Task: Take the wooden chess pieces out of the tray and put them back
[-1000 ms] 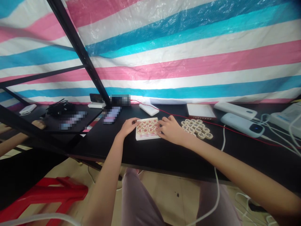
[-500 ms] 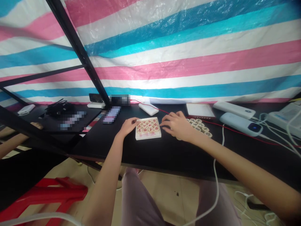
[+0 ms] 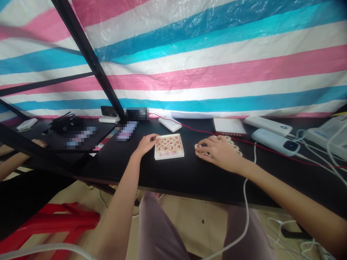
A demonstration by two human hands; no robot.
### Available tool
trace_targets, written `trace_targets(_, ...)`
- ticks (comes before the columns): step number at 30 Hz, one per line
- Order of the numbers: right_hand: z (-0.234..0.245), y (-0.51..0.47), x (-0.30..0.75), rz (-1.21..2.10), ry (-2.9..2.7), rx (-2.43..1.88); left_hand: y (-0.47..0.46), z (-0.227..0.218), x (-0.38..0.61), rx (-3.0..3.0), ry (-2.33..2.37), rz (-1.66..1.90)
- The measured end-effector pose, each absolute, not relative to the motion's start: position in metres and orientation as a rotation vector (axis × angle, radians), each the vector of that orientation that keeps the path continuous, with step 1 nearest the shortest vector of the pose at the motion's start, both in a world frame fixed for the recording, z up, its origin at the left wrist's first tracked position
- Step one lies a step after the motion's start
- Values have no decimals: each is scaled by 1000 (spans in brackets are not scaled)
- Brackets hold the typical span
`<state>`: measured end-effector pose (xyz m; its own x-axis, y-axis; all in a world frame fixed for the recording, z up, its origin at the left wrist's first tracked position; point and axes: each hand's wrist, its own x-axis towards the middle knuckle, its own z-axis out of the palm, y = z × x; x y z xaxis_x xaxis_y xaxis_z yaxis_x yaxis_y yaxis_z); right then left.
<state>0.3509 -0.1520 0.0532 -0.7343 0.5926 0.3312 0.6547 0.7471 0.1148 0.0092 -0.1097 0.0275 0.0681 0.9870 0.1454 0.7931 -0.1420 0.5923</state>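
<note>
A small white square tray [image 3: 169,155] lies on the black table [image 3: 173,173], its far part filled with round wooden chess discs marked in red. My left hand [image 3: 146,143] rests against the tray's left edge, fingers curled on its far corner. To the right lies a loose cluster of similar discs [image 3: 235,148]. My right hand [image 3: 218,150] lies over this cluster, fingers bent and pinching at discs on its left side [image 3: 198,150]; which disc it grips is hidden.
A white box lid [image 3: 230,126], two power banks [image 3: 275,139], a white charger [image 3: 170,124], red and white cables and a blurred phone [image 3: 126,130] lie along the table's back. A black slanted post [image 3: 89,57] rises at left. A red stool [image 3: 56,224] stands below.
My right hand has left the tray and moved right onto the loose cluster of discs. The left hand has stayed at the tray's left edge.
</note>
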Motion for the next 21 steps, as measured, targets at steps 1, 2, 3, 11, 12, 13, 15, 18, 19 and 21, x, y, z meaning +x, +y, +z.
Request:
trace_targets(1, 53, -154, 347, -341, -2674, -966, -110, 27, 9, 1995, 1777, 749)
trace_targets(2, 54, -156, 344, -349, -2679, -951, -110, 27, 9, 1992, 1780, 748)
trace_targets(3, 54, -158, 341, -348, -2685, -932, -110, 27, 9, 1990, 1782, 748)
trace_targets(11, 48, -179, 324, -126, -2660, -803, -109, 27, 10, 2013, 1778, 754)
trace_targets(12, 49, -178, 322, -76, -2657, -796, -109, 27, 10, 2015, 1778, 756)
trace_targets(13, 50, -177, 319, -30, -2644, -789, -109, 27, 10, 2015, 1778, 758)
trace_targets(15, 56, -171, 310, 61, -2581, -789, -109, 27, 10, 2018, 1780, 754)
trace_targets(18, 63, -156, 285, 286, -2463, -787, -109, 26, 10, 2030, 1789, 743)
trace_targets(19, 64, -151, 275, 392, -2438, -774, -109, 27, 10, 2032, 1790, 742)
trace_targets(21, 64, -141, 252, 598, -2406, -729, -110, 28, 10, 2027, 1794, 740)
